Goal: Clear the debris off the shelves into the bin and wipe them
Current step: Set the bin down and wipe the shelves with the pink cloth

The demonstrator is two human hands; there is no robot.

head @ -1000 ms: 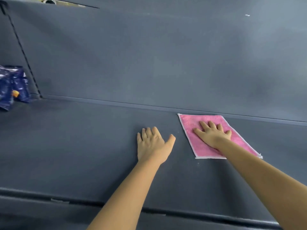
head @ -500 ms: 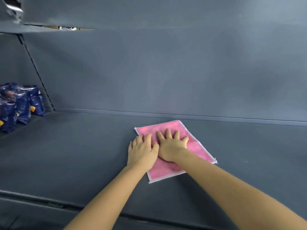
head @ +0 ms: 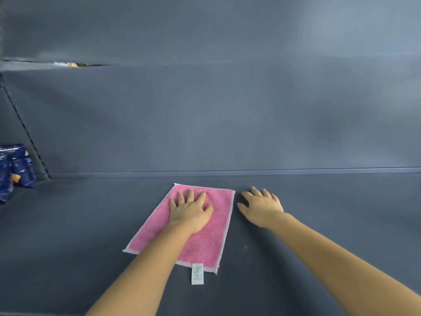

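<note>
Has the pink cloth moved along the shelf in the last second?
Yes. The pink cloth slid left, toward the blue packets at the shelf's end, and passed from the right hand to the left hand.

A grey back panel (head: 227,122) is rising behind, blue packets (head: 16,169) are sitting far left, soft light is falling evenly.

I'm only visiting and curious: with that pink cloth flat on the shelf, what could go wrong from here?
1. A left sweep of the pink cloth under the left hand might reach the blue packets.
2. The care tag trails loose and may fold under.
3. The small speck beside the cloth could be missed.
</note>
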